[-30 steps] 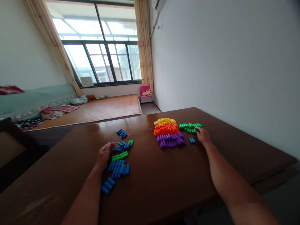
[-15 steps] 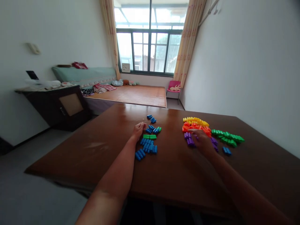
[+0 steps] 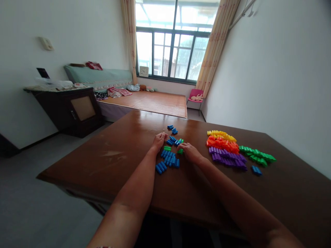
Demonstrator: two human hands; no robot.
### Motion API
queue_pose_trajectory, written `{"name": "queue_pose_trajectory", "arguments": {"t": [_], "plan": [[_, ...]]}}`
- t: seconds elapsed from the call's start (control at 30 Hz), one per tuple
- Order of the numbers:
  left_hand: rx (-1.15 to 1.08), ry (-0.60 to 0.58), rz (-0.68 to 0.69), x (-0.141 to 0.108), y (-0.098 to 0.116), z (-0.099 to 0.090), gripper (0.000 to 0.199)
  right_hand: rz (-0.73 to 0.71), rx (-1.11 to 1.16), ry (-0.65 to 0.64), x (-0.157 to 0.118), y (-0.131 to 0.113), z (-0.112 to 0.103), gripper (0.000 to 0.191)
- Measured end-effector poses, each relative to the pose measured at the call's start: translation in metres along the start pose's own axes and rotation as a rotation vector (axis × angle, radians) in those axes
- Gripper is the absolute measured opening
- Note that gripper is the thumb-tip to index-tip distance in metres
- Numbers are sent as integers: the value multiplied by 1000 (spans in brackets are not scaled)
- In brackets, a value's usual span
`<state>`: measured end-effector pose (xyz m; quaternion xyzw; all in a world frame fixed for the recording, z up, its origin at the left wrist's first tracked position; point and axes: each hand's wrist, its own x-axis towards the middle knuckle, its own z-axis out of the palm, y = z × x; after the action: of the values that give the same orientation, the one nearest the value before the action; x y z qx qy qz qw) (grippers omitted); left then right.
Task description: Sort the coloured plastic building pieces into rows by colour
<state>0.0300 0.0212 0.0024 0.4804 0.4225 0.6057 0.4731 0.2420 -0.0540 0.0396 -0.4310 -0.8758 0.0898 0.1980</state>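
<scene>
My right hand (image 3: 190, 151) has its fingers closed on a small green plastic piece (image 3: 180, 151), just right of the blue pieces. My left hand (image 3: 158, 140) rests on the table at their left, its fingers curled together; whether anything is inside is hidden. Between the two hands lie blue ridged plastic pieces (image 3: 169, 157) in loose clusters, with more blue ones (image 3: 172, 129) farther back. Another green piece (image 3: 167, 148) lies among them, and a bit of green shows beside the blue pieces near my right fingertips.
To the right, rows of yellow (image 3: 221, 135), orange (image 3: 222, 144), purple (image 3: 227, 158) and green pieces (image 3: 257, 155) lie sorted by colour, with a few blue ones (image 3: 257, 170) nearby. Beyond the brown table (image 3: 108, 162) stand a bed (image 3: 160, 101), a cabinet (image 3: 67, 108) and a pink chair (image 3: 196, 95).
My right hand has moved left from the purple pieces to the blue cluster and taken hold of a green piece, drawn away from the other green. My left hand stays beside the cluster.
</scene>
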Motion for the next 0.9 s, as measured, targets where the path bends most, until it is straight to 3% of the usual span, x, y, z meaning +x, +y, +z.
{"name": "queue_pose_trajectory", "arguments": {"t": [0.17, 0.3, 0.37, 0.47, 0.6, 0.67, 0.77, 0.9], "plan": [[27, 21, -19, 1, 3, 2, 41, 67, 115, 90, -19, 18, -1, 24], [54, -9, -16, 1, 4, -1, 49, 84, 65, 84, -24, 15, 4, 18], [70, -34, 3, 2, 4, -4, 53, 76, 39, 97, -27, 17, -4, 20], [100, -44, 6, 5, 3, -9, 58, 118, 105, 226, -43, 38, -39, 25], [143, -58, 4, 7, 6, -10, 57, 341, 211, 516, -90, 90, -100, 21], [156, -55, 6, 6, 8, -10, 56, 427, 217, 596, -113, 112, -117, 16], [162, -49, -1, 4, 10, -9, 58, 468, 231, 626, -132, 123, -115, 17], [185, -51, 3, 2, 12, -8, 57, 443, 122, 546, -128, 96, -93, 20]]}}
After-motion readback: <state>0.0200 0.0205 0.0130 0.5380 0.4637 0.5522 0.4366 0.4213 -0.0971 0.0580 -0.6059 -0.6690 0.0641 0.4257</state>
